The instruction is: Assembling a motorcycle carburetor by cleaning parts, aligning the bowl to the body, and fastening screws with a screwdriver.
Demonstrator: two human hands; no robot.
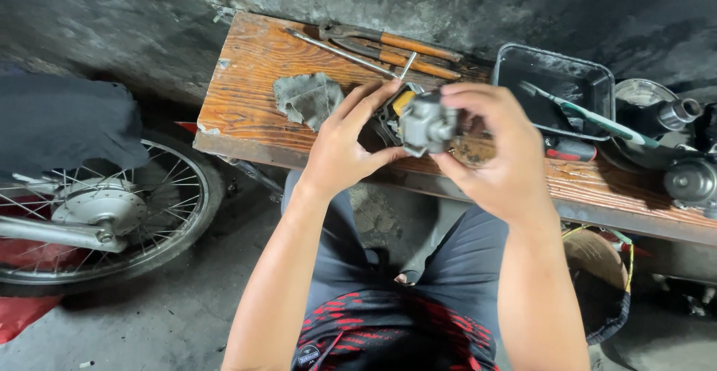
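Nearest the camera are the person's own lap in dark shorts and the hem of a black-and-red shirt, with both bare forearms reaching up from it. The right hand [493, 150] is closed around a small grey metal part [427, 123], thumb below and fingers curled over its top and far side, so this hand carries it. The left hand [347, 143] is half open: its palm faces the part, the thumb touches the lower left edge and the fingers spread upward beside it without closing. The part is held in the air between the two hands, just above the near edge of a wooden bench [246, 109].

The work in hand looks like inspection or turning of the part, held steady by the right hand while the left feels along its side. Any further move seems to call for a firm right-hand hold and careful fingertip work from the left, since the piece is small and has corners and stubs.

The bench is a worn orange-brown plank with a metal front edge. On it lie a grey rag [308, 98], long pliers with orange handles [396, 46], a thin metal rod [340, 53], a black tray [556, 87] holding a green-handled tool [597, 121], and round metal parts [691, 180] at the far right. Left of the bench stands a spoked motorcycle wheel [104, 214] on a stained concrete floor, with a dark rough wall behind.
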